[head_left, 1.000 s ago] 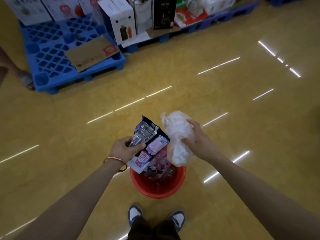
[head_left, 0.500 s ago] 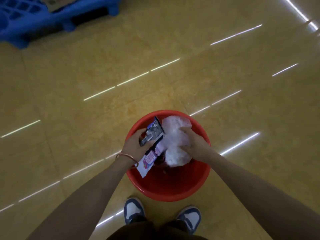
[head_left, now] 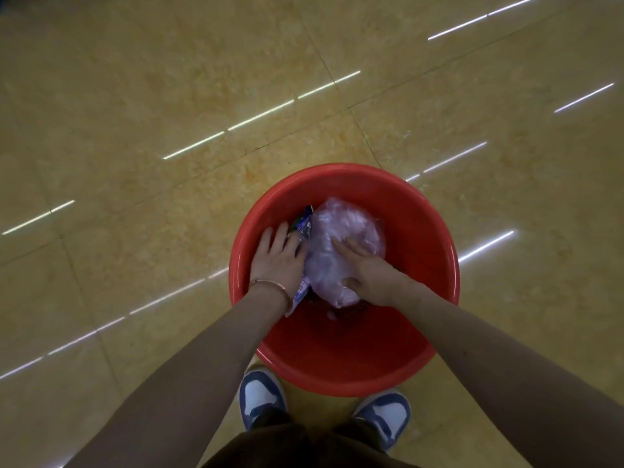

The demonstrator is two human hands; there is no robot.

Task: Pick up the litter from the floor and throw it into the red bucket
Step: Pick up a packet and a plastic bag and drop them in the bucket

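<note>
Red bucket (head_left: 422, 238) lower centre of frame on yellow tiled floor (head_left: 169, 96). Left hand (head_left: 278, 261) flat, fingers straight, presses snack wrapper (head_left: 304, 224); right hand (head_left: 368, 275) spread flat on clear plastic bag (head_left: 347, 224). Both items inside bucket.

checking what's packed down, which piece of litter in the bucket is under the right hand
The crumpled clear plastic bag, pressed by the right hand. The printed wrapper is flatter, sits beside it and lies under the left hand.
</note>
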